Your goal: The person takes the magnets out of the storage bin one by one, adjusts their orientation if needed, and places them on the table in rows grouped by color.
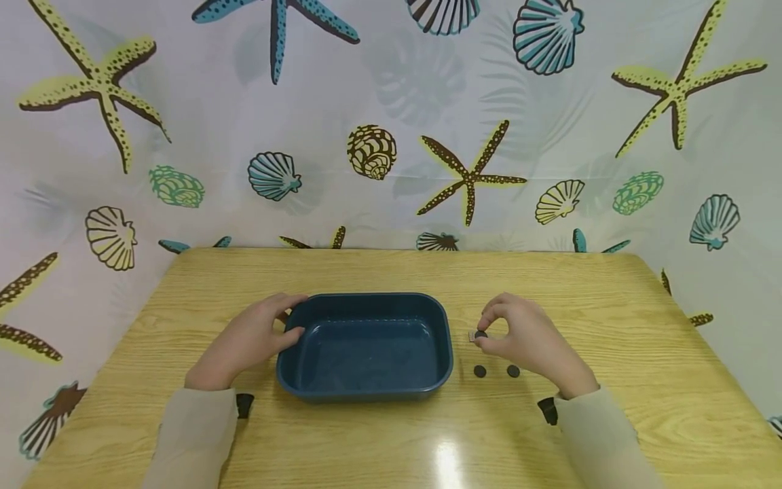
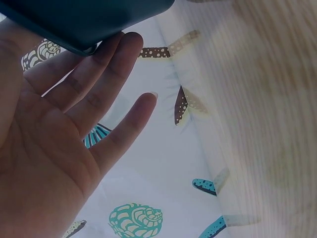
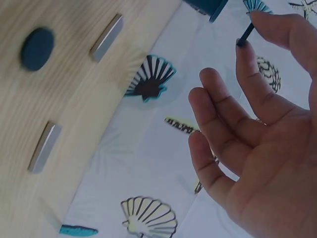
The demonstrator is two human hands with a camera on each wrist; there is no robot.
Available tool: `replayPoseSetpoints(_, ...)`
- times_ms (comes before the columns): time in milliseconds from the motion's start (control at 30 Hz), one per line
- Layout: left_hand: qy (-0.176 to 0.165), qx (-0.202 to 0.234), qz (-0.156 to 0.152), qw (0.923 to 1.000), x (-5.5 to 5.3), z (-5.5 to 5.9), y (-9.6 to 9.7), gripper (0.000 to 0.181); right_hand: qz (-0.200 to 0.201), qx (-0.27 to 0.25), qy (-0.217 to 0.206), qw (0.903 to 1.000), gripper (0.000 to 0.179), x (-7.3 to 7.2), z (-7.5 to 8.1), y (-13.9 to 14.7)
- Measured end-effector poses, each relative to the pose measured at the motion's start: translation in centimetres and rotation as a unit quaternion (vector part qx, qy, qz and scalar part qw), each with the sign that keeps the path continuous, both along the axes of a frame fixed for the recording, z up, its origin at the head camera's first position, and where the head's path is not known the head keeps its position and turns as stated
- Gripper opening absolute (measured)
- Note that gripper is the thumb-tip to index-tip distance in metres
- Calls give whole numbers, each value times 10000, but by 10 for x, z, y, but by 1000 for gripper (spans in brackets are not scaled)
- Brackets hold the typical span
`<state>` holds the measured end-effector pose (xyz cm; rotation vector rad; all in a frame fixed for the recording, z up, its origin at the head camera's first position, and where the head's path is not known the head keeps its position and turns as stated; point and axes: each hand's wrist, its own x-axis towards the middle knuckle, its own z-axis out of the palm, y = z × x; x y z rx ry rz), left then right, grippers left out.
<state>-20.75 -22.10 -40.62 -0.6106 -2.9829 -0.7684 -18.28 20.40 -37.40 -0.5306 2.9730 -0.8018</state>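
A deep blue rectangular tray point(image 1: 366, 392) with rounded corners sits on the table. My left hand point(image 1: 253, 339) holds its left end, thumb over the rim and fingers along the back left corner; in the left wrist view the fingertips point(image 2: 132, 42) meet the tray's outer wall. Right of the tray, my right hand point(image 1: 525, 333) pinches a small dark round disc point(image 1: 480, 334) between thumb and index finger. The right wrist view shows this disc point(image 3: 246, 34) edge-on, with the other fingers loosely bent. Two similar discs, a left one point(image 1: 480, 371) and a right one point(image 1: 513, 371), lie nearer me.
Small silver bars lie on the table by the right hand, an upper one point(image 3: 106, 38) and a lower one point(image 3: 44, 147). The wooden table point(image 1: 342, 448) meets a white cloth point(image 1: 330, 102) printed with shells and starfish behind and at the sides.
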Motion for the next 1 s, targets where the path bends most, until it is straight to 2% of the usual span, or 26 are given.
replayPoseSetpoints(400,-19,-24,47,10000,0,0,-1,53,-554,-163,-476,9972,5,10,-12,52)
replayPoseSetpoints(500,-15,-18,43,10000,0,0,-1,53,-749,-31,-534,9958,7,12,-16,64)
replayPoseSetpoints(667,-54,-21,47,10000,0,0,0,54,-1117,228,-877,9896,11,12,-23,80)
replayPoseSetpoints(767,-75,-25,51,10000,0,1,0,54,-1104,428,-931,9886,11,11,-28,85)
replayPoseSetpoints(1000,-73,8,51,10000,1,2,0,54,-746,847,-536,9922,7,9,-42,88)
